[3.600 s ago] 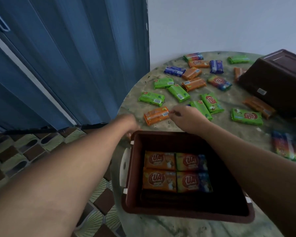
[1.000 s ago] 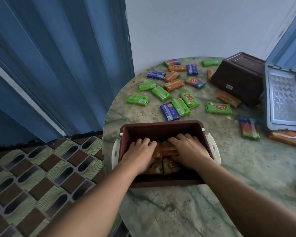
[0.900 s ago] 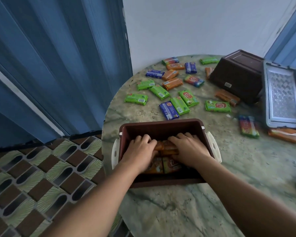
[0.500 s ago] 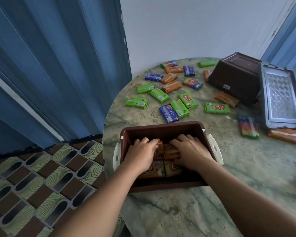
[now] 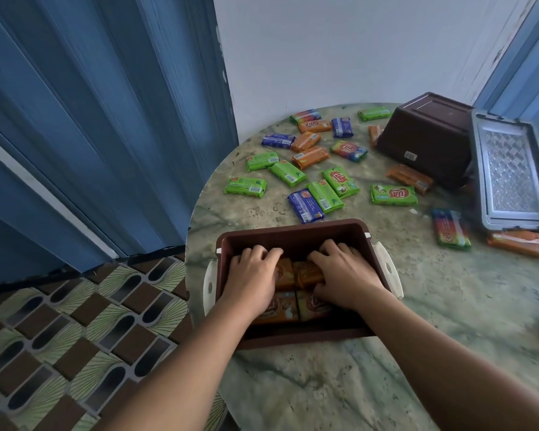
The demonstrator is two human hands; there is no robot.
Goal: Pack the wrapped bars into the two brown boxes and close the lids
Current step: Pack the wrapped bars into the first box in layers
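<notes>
Open brown box (image 5: pixel 293 236), lower centre of frame, on marble table (image 5: pixel 448 321): white side latches, orange wrapped bars (image 5: pixel 305 272) packed flat inside. Left hand (image 5: pixel 254 279) and right hand (image 5: pixel 343 275) lie palm-down on the bars, fingers spread and pressing, nothing clasped. Second brown box (image 5: pixel 427 141), upper right, lies tipped over, its clear lid (image 5: pixel 507 172) flat beside it. Loose bars (green, orange, blue) scattered above the open box; a blue bar (image 5: pixel 305 205) lies just beyond its far rim. Compared with half a second ago: both hands sit in the same place, bars unmoved.
</notes>
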